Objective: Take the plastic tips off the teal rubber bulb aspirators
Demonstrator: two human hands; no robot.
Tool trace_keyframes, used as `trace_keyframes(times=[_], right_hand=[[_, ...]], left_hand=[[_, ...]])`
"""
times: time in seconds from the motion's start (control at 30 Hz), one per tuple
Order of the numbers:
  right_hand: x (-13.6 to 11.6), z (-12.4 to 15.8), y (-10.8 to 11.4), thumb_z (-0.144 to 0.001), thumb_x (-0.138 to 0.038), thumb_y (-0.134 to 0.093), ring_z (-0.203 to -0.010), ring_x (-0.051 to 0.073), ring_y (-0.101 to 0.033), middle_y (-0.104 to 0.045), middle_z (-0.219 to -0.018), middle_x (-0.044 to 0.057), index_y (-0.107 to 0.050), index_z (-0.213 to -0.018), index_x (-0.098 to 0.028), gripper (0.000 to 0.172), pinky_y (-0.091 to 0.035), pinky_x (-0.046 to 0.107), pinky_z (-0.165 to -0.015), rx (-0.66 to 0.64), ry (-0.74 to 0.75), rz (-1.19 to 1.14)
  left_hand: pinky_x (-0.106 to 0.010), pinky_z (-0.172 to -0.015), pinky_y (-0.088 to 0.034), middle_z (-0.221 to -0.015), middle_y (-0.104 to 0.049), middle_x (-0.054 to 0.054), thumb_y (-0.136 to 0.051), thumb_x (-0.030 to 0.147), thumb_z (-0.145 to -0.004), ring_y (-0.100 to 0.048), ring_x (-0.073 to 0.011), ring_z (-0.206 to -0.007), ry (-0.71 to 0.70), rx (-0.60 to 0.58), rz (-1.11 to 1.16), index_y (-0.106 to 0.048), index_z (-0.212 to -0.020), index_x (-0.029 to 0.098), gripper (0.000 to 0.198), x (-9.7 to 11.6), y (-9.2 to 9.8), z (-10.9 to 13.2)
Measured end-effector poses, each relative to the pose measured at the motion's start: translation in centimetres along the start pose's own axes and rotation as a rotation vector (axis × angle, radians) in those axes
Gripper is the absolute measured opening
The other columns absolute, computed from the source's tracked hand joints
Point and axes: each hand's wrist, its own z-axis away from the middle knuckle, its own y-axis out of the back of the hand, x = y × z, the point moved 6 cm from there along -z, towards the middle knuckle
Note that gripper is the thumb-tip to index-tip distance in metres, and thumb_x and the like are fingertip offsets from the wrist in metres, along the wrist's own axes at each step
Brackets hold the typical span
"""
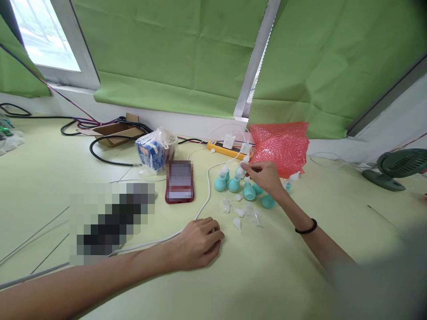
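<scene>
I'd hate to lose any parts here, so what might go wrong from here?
The right hand is close to the teal bulbs, so it might knock one over. The white cable runs close beside the left hand; a shift could snag it. The small clear pieces lie loose and may get swept aside.

We see a pale yellow-green table (pixel 283 280). Toward its far left lies an open cardboard box (pixel 116 131); right of it sits a clear plastic bag (pixel 154 151), with a red-cased phone (pixel 179 182) nearer us. Farther right lie a yellow power strip (pixel 230 152) and red bubble wrap (pixel 280 149). Nearer are teal squeeze bulbs (pixel 249 192), white nozzle tips (pixel 237 224) and 3 clear caps (pixel 258 219). A green fan (pixel 383 175) stands far right.
</scene>
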Motion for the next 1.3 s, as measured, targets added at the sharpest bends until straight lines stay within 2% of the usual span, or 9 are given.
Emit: trace_keyframes(times=[0.13,0.33,0.4,0.47,0.53,0.6,0.87,1.1,1.3], right_hand=[[-0.1,-0.3,-0.2,-0.073,-0.043,-0.051,-0.047,0.015,-0.057,-0.064,-0.054,0.003,-0.067,-0.066,-0.016,0.032,-0.045,0.026,-0.049,-0.004,0.008,0.024],[-2.7,3.0,2.6,-0.075,-0.028,-0.052,-0.062,0.015,-0.056,-0.062,-0.077,0.005,-0.059,-0.085,-0.018,0.016,-0.047,0.028,-0.057,0.393,0.272,0.116],[-3.8,4.5,1.3,-0.076,-0.023,-0.050,-0.068,0.016,-0.056,-0.061,-0.078,0.005,-0.058,-0.083,-0.019,0.012,-0.047,0.029,-0.062,0.236,0.427,0.155],[-4.1,6.0,-1.2,-0.077,-0.020,-0.047,-0.076,0.018,-0.056,-0.061,-0.081,0.006,-0.058,-0.085,-0.019,0.013,-0.048,0.030,-0.065,-0.077,0.521,0.225],[-3.5,7.2,-3.3,-0.078,-0.019,-0.046,-0.085,0.021,-0.054,-0.060,-0.089,0.009,-0.059,-0.090,-0.017,0.017,-0.048,0.032,-0.067,-0.311,0.508,0.294],[-2.9,7.9,-4.4,-0.080,-0.020,-0.045,-0.091,0.023,-0.051,-0.059,-0.093,0.009,-0.058,-0.095,-0.016,0.020,-0.047,0.036,-0.071,-0.407,0.461,0.324],[-3.5,8.4,-5.4,-0.081,-0.021,-0.046,-0.094,0.022,-0.050,-0.058,-0.098,0.009,-0.052,-0.108,-0.016,0.029,-0.044,0.038,-0.079,-0.478,0.399,0.174],[-3.6,8.2,-5.0,-0.072,-0.013,-0.053,-0.085,0.018,-0.056,-0.062,-0.092,0.007,-0.057,-0.097,-0.015,0.026,-0.045,0.032,-0.076,-0.494,0.318,-0.010],[-2.8,7.6,-4.7,-0.065,-0.008,-0.054,-0.062,0.015,-0.056,-0.063,-0.071,0.003,-0.063,-0.079,-0.016,0.019,-0.047,0.028,-0.060,-0.457,0.211,0.031]], left_hand=[[-0.026,-0.066,-0.044,-0.082,-0.054,-0.006,-0.037,0.017,-0.080,-0.051,-0.0156,-0.074,-0.011,-0.001,-0.001,-0.052,-0.086,0.016,0.016,0.1,0.0,0.0],[-0.025,-0.064,-0.044,-0.087,-0.055,-0.006,-0.039,0.009,-0.075,-0.051,-0.0157,-0.074,-0.032,0.031,-0.018,-0.052,-0.086,0.017,0.018,-0.3,-0.5,0.2],[-0.024,-0.063,-0.044,-0.087,-0.056,-0.006,-0.038,0.005,-0.074,-0.052,-0.0153,-0.074,-0.043,0.049,-0.004,-0.053,-0.085,0.017,0.022,-0.5,-0.7,0.3],[-0.023,-0.062,-0.045,-0.088,-0.056,-0.006,-0.037,0.003,-0.074,-0.053,-0.0152,-0.075,-0.044,0.088,0.010,-0.053,-0.085,0.017,0.025,-0.7,-0.7,0.4],[-0.023,-0.061,-0.045,-0.088,-0.056,-0.007,-0.035,0.002,-0.076,-0.054,-0.0150,-0.075,-0.022,0.140,0.015,-0.054,-0.085,0.017,0.026,-0.9,-0.6,0.5],[-0.023,-0.060,-0.046,-0.087,-0.056,-0.007,-0.034,0.003,-0.077,-0.055,-0.0147,-0.073,0.001,0.178,0.023,-0.054,-0.085,0.016,0.025,-1.0,-0.4,0.6],[-0.029,-0.066,-0.048,-0.089,-0.054,-0.009,-0.037,0.010,-0.079,-0.052,-0.0173,-0.079,0.059,0.193,0.085,-0.051,-0.093,0.015,0.020,-0.8,0.5,0.3],[-0.047,-0.089,-0.040,-0.130,-0.026,-0.016,-0.043,0.010,-0.076,-0.025,-0.0298,-0.120,0.161,0.159,-0.003,-0.039,-0.114,0.016,0.039,-1.5,0.2,0.0],[-0.041,-0.083,-0.045,-0.108,-0.046,-0.015,-0.033,0.002,-0.078,-0.037,-0.0249,-0.112,0.092,0.151,0.039,-0.044,-0.108,0.014,0.034,-1.7,-0.5,0.1]])
